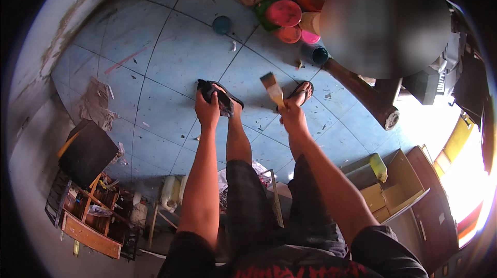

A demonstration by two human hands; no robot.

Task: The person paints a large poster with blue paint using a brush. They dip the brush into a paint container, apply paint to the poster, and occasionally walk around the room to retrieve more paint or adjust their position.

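Note:
My left hand (207,107) is closed on a crumpled dark cloth (221,101), held out above my left foot. My right hand (291,119) grips the pale handle of a flat, wide paintbrush (273,87), its dark-tipped bristles pointing up and slightly left in the picture. The two hands are apart, one on either side. Below them my feet in black flip-flops stand on blue floor tiles (171,58).
Pink, red and orange containers (284,14), a teal tub (221,24) and a wooden log (357,91) lie ahead. A crumpled beige cloth (96,102) and cluttered drawers (88,226) are at left. An open cardboard box (398,190) is at right. A blurred circle hides the upper right.

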